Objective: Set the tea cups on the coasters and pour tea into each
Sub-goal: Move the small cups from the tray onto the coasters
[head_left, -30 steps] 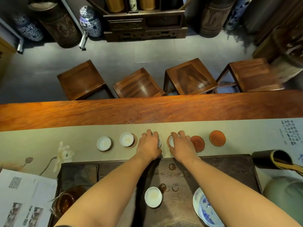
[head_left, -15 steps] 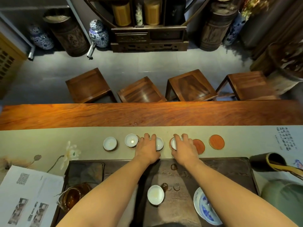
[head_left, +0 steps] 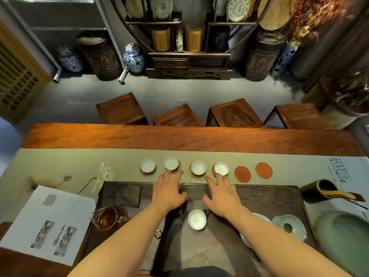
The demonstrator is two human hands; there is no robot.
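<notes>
Several small white tea cups stand in a row on round brown coasters along the grey runner: the leftmost cup [head_left: 148,165], the one beside it [head_left: 171,163], a third cup [head_left: 198,168] and a fourth cup [head_left: 221,168]. Two orange coasters [head_left: 242,174] [head_left: 264,170] lie bare to the right. Another white cup [head_left: 197,219] sits on the dark tea tray [head_left: 269,198]. My left hand [head_left: 169,191] is open just below the row, holding nothing. Over to its right, my right hand [head_left: 222,193] is open too, fingertips near the fourth cup.
A glass pitcher of amber tea [head_left: 106,216] stands at the tray's left. A blue-and-white bowl [head_left: 247,234], a celadon strainer stand [head_left: 289,226] and a celadon vessel [head_left: 343,238] are at the right. Papers [head_left: 48,220] lie left, a dark tool holder [head_left: 319,190] right. Stools stand beyond the table.
Both hands have let go of the third and fourth cups, now on their coasters, and drawn back toward me with fingers spread. The camera tilted up.
</notes>
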